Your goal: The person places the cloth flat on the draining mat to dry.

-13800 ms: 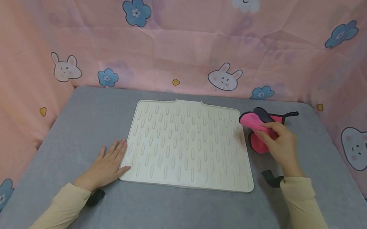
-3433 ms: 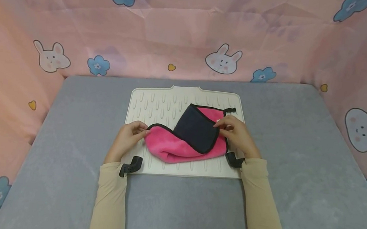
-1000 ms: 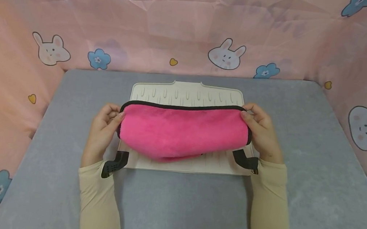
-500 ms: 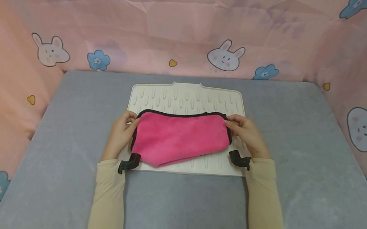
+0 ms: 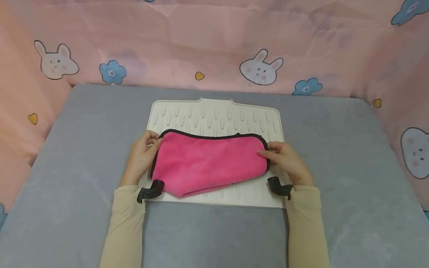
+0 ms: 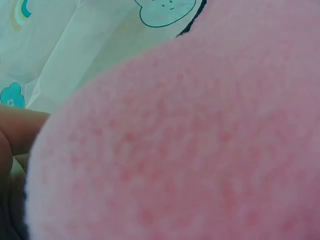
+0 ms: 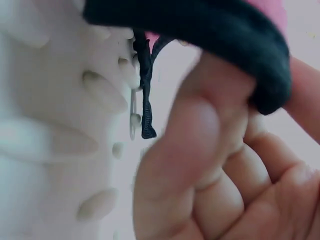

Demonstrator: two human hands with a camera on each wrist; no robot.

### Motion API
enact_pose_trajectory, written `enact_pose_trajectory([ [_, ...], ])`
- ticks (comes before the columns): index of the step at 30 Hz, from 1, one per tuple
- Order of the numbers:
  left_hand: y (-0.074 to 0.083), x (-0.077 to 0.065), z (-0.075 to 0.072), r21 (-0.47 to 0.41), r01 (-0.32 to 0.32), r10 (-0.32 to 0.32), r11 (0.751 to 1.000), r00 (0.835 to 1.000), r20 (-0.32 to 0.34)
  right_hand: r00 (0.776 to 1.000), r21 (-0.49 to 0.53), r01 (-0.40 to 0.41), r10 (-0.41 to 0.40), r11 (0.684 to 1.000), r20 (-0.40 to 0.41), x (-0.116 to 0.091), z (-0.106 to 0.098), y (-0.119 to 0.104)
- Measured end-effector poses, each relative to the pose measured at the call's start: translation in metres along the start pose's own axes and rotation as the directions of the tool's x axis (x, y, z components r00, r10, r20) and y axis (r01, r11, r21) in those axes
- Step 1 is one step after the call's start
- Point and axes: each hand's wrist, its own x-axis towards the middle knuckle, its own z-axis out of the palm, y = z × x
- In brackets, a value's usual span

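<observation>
A pink towel with black trim (image 5: 208,161) is folded with its fuzzy side showing. It lies low over the white ridged mat (image 5: 216,113); whether it fully rests there I cannot tell. My left hand (image 5: 141,155) pinches its upper left corner, and the pink cloth fills most of the left wrist view, hiding most of that hand. At the right edge, my right hand (image 5: 290,162) pinches the towel with the thumb on top. Behind the black border in the right wrist view, curled fingers (image 7: 175,150) lie beneath it, and a black hanging loop (image 7: 146,95) dangles.
The mat lies on a grey cloth-covered table (image 5: 348,184). A pink printed curtain (image 5: 192,34) stands behind and at both sides. Black wrist devices jut over the mat, one at the left wrist (image 5: 150,191) and one at the right wrist (image 5: 279,186).
From beside the mat, the towel came onto it, its dark side partly showing, then was held pink side out. Lately both hands drew closer and lowered it; the right thumb slid further over it.
</observation>
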Motion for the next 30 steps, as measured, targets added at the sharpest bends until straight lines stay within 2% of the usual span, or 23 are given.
enact_pose_trajectory([
  [7,0.002,0.014,-0.006,0.019,0.01,-0.01,1.0,1.0,-0.002,0.995,-0.015,0.003,-0.004,1.0,-0.104,0.012,0.0,-0.002],
  [14,0.002,0.043,-0.017,-0.046,0.053,-0.05,0.998,0.996,0.073,0.983,0.009,0.058,-0.055,0.998,-0.178,0.036,-0.001,-0.009],
  [20,0.002,0.063,-0.02,0.006,0.073,-0.073,0.997,0.99,0.119,0.976,-0.002,0.017,-0.017,1.0,-0.219,0.053,0.003,-0.01],
  [26,0.003,0.077,-0.016,-0.008,0.056,-0.055,0.998,0.991,0.122,0.952,0.004,0.057,-0.053,0.998,-0.3,0.065,0.006,-0.011],
  [30,-0.005,0.079,-0.014,-0.009,0.03,-0.027,1.0,0.983,0.183,0.943,-0.006,0.045,-0.044,0.999,-0.331,0.067,0.008,-0.01],
])
